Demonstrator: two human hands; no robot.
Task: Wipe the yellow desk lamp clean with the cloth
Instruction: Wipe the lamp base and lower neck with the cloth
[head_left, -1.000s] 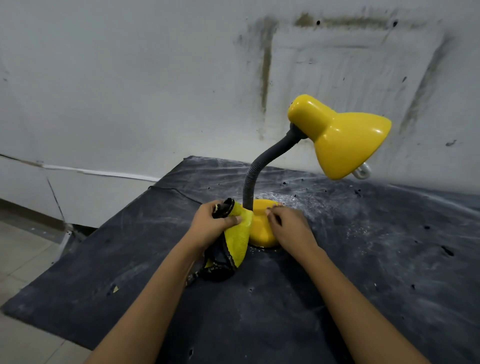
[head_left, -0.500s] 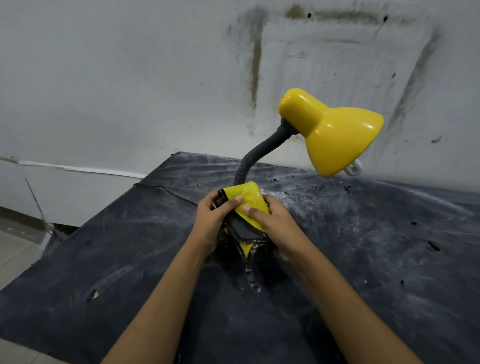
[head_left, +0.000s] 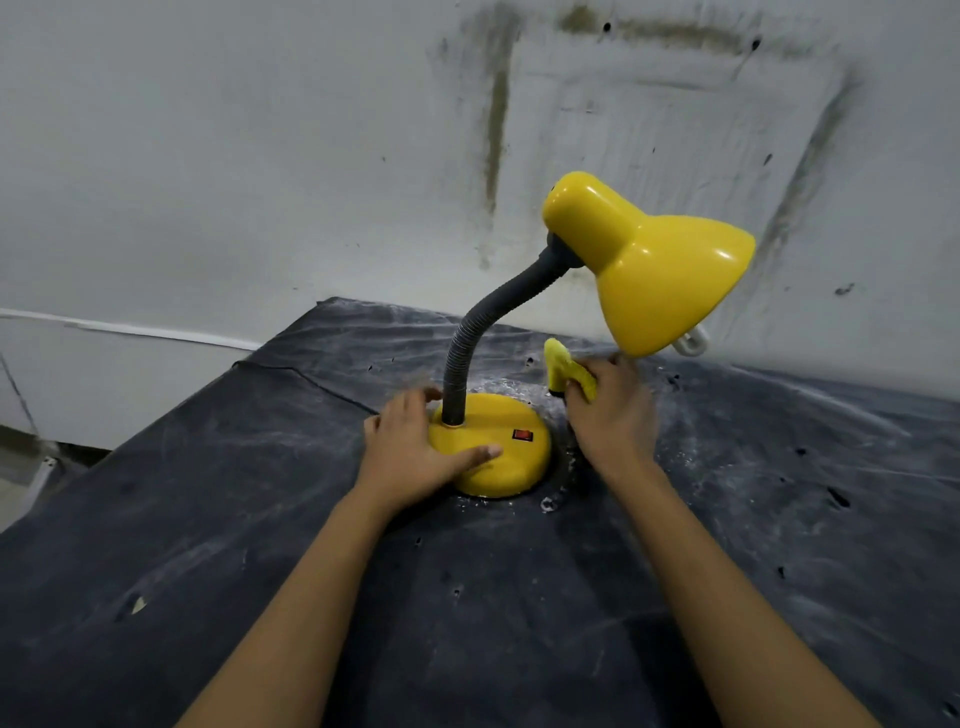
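Steadied lamp (head_left: 458, 364), centre frame on surface (head_left: 260, 519), left hand (head_left: 415, 452) spread on base (head_left: 504, 460); pinched soft cloth (head_left: 569, 370) in right hand (head_left: 615, 413) below shade (head_left: 660, 275). Looked glossy, light, tippy: best held by base.

One lamp (head_left: 654, 275), one cloth (head_left: 565, 367), two hands (head_left: 410, 447) (head_left: 615, 415)

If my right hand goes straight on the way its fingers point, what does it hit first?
Probably the lower rim of the lamp shade, just beyond the right hand gripping the cloth; depth is unclear.
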